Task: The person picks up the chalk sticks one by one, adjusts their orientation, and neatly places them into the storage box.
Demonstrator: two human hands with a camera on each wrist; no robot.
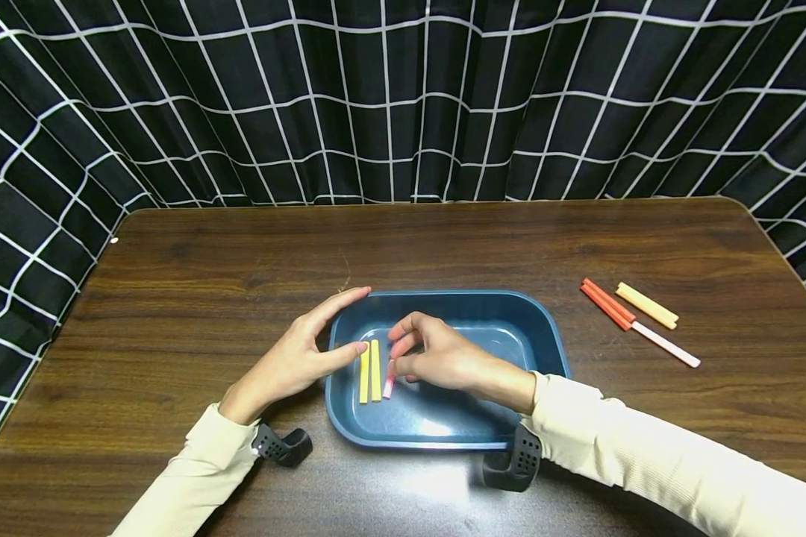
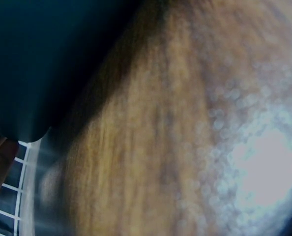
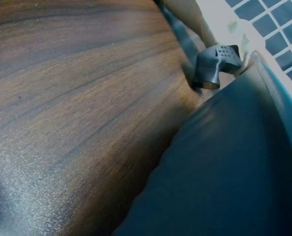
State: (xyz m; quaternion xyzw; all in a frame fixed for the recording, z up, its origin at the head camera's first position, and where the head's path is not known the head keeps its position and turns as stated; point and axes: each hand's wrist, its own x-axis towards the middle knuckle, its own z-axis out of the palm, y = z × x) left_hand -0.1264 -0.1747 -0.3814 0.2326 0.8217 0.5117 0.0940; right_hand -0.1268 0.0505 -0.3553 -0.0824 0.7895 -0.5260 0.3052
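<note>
A blue rectangular plastic basin (image 1: pixel 436 445) stands on the table. Inside it, my right hand (image 1: pixel 443 358) pinches a small pink stick (image 1: pixel 388 388), its lower end showing below the fingertips. Just left of that, two yellow sticks (image 1: pixel 375 373) lie side by side on the basin's floor. My left hand (image 1: pixel 295 350) spans the basin's left rim, fingers extended along the outside and the thumb reaching over to the top of the left yellow stick (image 1: pixel 363 377). Both wrist views show the basin's outer wall (image 3: pixel 224 162); in the left one, part of a finger (image 2: pixel 1 162) shows.
To the right of the basin lie orange-red sticks (image 1: pixel 607 304), a pale pink stick (image 1: pixel 665 344) and pale yellow sticks (image 1: pixel 647 306). The wooden table (image 1: pixel 208 298) ends at a black curtain with a white grid (image 1: pixel 403 104). Black wrist bands (image 1: pixel 513 459) hang beneath the sleeves.
</note>
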